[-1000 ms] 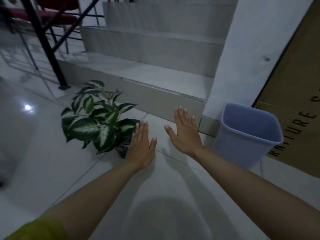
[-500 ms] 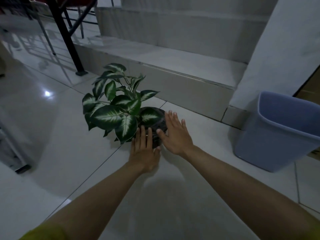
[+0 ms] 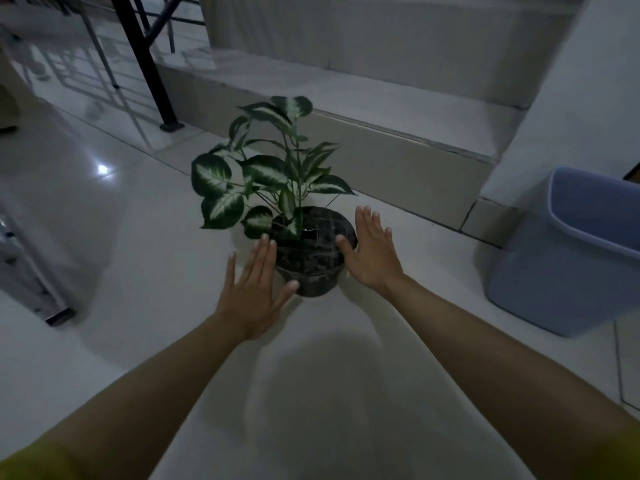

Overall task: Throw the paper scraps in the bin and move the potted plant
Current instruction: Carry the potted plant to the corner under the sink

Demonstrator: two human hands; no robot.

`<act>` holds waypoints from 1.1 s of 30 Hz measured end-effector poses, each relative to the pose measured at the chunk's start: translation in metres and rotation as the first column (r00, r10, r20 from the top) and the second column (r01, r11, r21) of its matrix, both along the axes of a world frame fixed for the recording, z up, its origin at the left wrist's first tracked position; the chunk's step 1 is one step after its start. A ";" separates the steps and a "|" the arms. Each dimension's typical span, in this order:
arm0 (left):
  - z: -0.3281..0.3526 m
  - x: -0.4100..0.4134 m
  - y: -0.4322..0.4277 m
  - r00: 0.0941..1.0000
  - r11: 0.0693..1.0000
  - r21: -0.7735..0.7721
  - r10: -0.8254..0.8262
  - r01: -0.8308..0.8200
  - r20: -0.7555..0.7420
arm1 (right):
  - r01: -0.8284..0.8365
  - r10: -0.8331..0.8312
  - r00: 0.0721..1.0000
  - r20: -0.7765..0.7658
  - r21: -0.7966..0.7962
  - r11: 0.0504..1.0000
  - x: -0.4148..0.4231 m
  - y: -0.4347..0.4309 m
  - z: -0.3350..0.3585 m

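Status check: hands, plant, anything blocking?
Left hand and right hand open, flanking the pot, no grip closed yet. Potted plant upright on floor. Bin off right, nothing in the way.

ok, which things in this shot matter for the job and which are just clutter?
Job:
potted plant
bin
left hand
right hand

Just there:
stair step
black metal post

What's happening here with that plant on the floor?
A person is reaching for the potted plant with both hands open. The left hand and right hand flank the dark pot, which stands upright on the tiled floor. A blue bin sits to the right.
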State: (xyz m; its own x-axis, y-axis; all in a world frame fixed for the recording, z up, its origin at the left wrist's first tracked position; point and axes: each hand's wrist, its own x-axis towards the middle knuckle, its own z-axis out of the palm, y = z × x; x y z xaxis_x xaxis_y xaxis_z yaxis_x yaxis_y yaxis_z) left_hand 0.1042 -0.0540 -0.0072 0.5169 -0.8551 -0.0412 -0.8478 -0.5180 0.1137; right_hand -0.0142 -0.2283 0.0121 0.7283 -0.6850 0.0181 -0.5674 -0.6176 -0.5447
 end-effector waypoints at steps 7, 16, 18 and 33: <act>0.000 0.004 -0.011 0.874 0.949 -0.195 0.133 -0.249 -0.468 | 0.035 -0.074 0.986 0.147 0.253 0.967 0.016 0.010 -0.007; 0.010 0.001 -0.046 0.367 0.653 -0.269 0.016 -0.708 -0.930 | 0.036 -0.375 0.883 0.284 0.754 0.655 0.025 0.008 -0.022; 0.008 0.003 -0.050 0.299 0.585 -0.243 -0.001 -0.774 -0.954 | -0.024 -0.427 0.851 0.307 0.834 0.551 0.028 0.008 -0.030; 0.001 -0.009 -0.063 -0.017 0.547 -0.100 -0.206 -0.831 -0.978 | -0.165 -0.573 0.750 0.331 0.932 0.322 0.046 0.013 -0.058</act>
State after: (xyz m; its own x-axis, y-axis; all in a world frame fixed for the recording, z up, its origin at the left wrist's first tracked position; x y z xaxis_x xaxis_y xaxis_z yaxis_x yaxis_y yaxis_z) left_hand 0.0952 -0.1169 -0.0066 0.6785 -0.6077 -0.4126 0.5084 -0.0169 0.8610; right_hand 0.0322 -0.2151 -0.0463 0.6479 -0.6515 -0.3948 0.0253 0.5364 -0.8436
